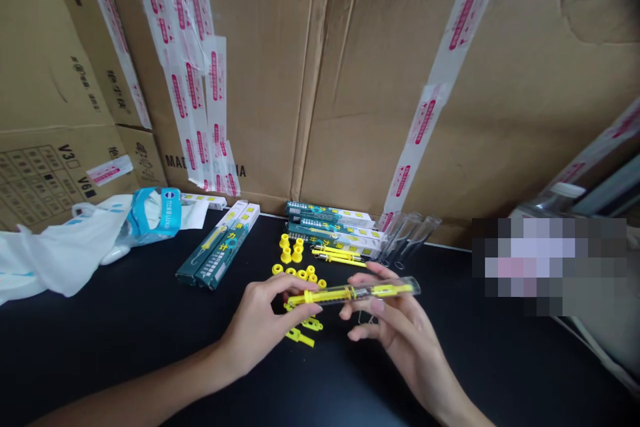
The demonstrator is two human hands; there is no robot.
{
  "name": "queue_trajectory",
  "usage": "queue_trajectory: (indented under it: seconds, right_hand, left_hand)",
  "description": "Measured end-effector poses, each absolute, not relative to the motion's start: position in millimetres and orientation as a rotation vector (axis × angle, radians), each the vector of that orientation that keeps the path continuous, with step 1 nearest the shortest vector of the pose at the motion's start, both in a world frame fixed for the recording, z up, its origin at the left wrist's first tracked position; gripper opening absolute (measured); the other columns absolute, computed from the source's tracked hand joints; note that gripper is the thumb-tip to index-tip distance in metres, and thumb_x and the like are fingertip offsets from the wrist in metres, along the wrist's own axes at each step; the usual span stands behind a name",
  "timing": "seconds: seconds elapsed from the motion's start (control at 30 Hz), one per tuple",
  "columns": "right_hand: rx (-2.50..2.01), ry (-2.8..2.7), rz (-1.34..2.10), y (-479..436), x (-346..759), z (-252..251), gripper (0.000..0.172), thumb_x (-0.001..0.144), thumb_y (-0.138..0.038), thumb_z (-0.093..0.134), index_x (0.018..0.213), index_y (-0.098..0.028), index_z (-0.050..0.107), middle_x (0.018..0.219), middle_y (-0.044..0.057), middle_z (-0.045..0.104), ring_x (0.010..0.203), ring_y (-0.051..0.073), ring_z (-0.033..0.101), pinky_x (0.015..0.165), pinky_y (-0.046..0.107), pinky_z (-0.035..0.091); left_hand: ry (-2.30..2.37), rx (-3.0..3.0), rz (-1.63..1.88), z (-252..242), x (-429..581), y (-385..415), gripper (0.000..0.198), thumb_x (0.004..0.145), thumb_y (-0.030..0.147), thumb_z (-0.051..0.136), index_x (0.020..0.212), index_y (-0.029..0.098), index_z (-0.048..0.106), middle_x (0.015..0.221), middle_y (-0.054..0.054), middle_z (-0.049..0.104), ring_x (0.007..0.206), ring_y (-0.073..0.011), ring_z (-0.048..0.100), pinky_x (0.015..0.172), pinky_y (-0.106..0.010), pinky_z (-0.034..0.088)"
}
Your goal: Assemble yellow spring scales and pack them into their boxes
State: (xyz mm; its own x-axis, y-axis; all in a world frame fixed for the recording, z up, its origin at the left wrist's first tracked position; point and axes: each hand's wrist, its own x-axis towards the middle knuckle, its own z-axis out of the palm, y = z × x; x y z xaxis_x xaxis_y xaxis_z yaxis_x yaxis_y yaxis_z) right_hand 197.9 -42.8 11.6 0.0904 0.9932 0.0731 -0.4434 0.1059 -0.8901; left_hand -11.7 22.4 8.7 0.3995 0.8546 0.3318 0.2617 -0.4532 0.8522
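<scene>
My left hand (263, 327) and my right hand (395, 327) together hold a long yellow tool inside a clear plastic tube (355, 292), level above the black table (150, 340). The left fingers pinch the yellow end; the right fingers curl under the tube's middle. Just below lie small yellow clips (303, 333). Behind them sit several yellow caps (297, 263) and more yellow tools (337, 255).
Two green and white boxes (217, 247) lie left of centre, more stacked boxes (330, 223) at the back, with empty clear tubes (410, 237) beside them. White plastic bags (75, 240) lie at left. Taped cardboard (350, 80) walls the back. A blurred patch sits at right.
</scene>
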Motion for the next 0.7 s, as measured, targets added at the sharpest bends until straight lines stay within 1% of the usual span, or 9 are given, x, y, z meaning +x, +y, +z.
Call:
queue_trajectory:
  seconds: [0.07, 0.13, 0.2, 0.33, 0.4, 0.47, 0.53, 0.6, 0.7]
  right_hand:
    - [-0.852, -0.862, 1.183, -38.4, 205.2, 11.8, 0.045, 0.082, -0.028, 0.078, 0.123, -0.031, 0.058, 0.109, 0.004, 0.066, 0.074, 0.020, 0.070, 0.050, 0.030, 0.061]
    - [-0.894, -0.898, 1.090, -33.4, 212.0, 12.1, 0.048, 0.081, -0.026, 0.080, 0.123, -0.033, 0.059, 0.105, 0.002, 0.066, 0.070, 0.017, 0.067, 0.047, 0.026, 0.058]
    - [-0.941, -0.975, 1.010, -29.7, 217.2, 12.8, 0.043, 0.082, -0.027, 0.079, 0.121, -0.031, 0.062, 0.102, 0.002, 0.066, 0.069, 0.016, 0.066, 0.049, 0.026, 0.058]
    - [-1.074, -1.320, 0.810, -26.8, 225.8, 13.5, 0.021, 0.088, -0.029, 0.072, 0.109, -0.027, 0.073, 0.101, 0.006, 0.069, 0.062, 0.015, 0.065, 0.053, 0.029, 0.059]
    - [-1.125, -1.551, 0.593, -26.6, 230.6, 12.9, 0.017, 0.089, -0.025, 0.070, 0.105, -0.027, 0.076, 0.102, 0.007, 0.072, 0.069, 0.019, 0.069, 0.062, 0.032, 0.061]
    - [-1.130, -1.713, 0.381, -27.0, 234.6, 11.6, 0.022, 0.088, -0.020, 0.070, 0.108, -0.028, 0.075, 0.103, 0.008, 0.074, 0.084, 0.024, 0.072, 0.072, 0.034, 0.061]
    - [-1.110, -1.803, 0.268, -28.4, 236.8, 9.9, 0.029, 0.090, -0.016, 0.067, 0.116, -0.029, 0.071, 0.104, 0.008, 0.075, 0.092, 0.025, 0.072, 0.078, 0.034, 0.060]
    - [-1.102, -1.870, 0.229, -30.7, 237.0, 8.2, 0.035, 0.093, -0.014, 0.062, 0.123, -0.029, 0.067, 0.109, 0.009, 0.074, 0.094, 0.025, 0.072, 0.080, 0.034, 0.059]
    - [-1.137, -1.936, 0.223, -34.5, 235.4, 7.3, 0.039, 0.095, -0.014, 0.057, 0.130, -0.028, 0.062, 0.109, 0.010, 0.071, 0.093, 0.024, 0.071, 0.077, 0.031, 0.058]
  left_hand:
    - [0.960, 1.927, 1.051, 9.6, -15.1, 26.6, 0.015, 0.081, 0.027, 0.076, 0.096, 0.023, 0.077, 0.092, 0.000, 0.079, 0.081, -0.0192, 0.071, 0.076, -0.026, 0.054]
    - [0.952, 1.914, 1.052, 10.3, -17.8, 30.8, 0.015, 0.081, 0.027, 0.075, 0.095, 0.023, 0.077, 0.093, 0.000, 0.079, 0.085, -0.0199, 0.072, 0.080, -0.027, 0.055]
    - [0.950, 1.882, 1.031, 10.1, -19.4, 34.6, 0.016, 0.080, 0.027, 0.075, 0.095, 0.022, 0.077, 0.094, 0.000, 0.079, 0.088, -0.0208, 0.073, 0.081, -0.027, 0.057]
    - [0.997, 1.833, 1.018, 7.3, -22.0, 41.6, 0.023, 0.076, 0.021, 0.075, 0.100, 0.024, 0.076, 0.094, 0.000, 0.080, 0.089, -0.0218, 0.075, 0.080, -0.028, 0.059]
    - [1.016, 1.838, 1.028, 6.3, -24.0, 44.6, 0.027, 0.075, 0.019, 0.074, 0.101, 0.024, 0.075, 0.092, 0.001, 0.080, 0.089, -0.0222, 0.075, 0.079, -0.029, 0.060]
    - [1.014, 1.855, 1.029, 6.4, -26.3, 46.3, 0.022, 0.075, 0.020, 0.074, 0.096, 0.024, 0.076, 0.090, 0.000, 0.080, 0.087, -0.0222, 0.075, 0.077, -0.028, 0.059]
    - [0.998, 1.880, 1.027, 8.0, -28.4, 46.1, 0.014, 0.075, 0.022, 0.074, 0.089, 0.023, 0.076, 0.089, 0.000, 0.079, 0.081, -0.0213, 0.075, 0.072, -0.027, 0.059]
    - [0.981, 1.906, 1.031, 10.4, -30.1, 43.8, 0.013, 0.075, 0.025, 0.074, 0.088, 0.021, 0.075, 0.086, -0.001, 0.079, 0.074, -0.0199, 0.073, 0.066, -0.026, 0.058]
    - [0.899, 1.928, 1.038, 14.1, -31.4, 38.6, 0.013, 0.077, 0.027, 0.075, 0.083, 0.018, 0.068, 0.088, -0.004, 0.078, 0.073, -0.0197, 0.073, 0.066, -0.026, 0.057]
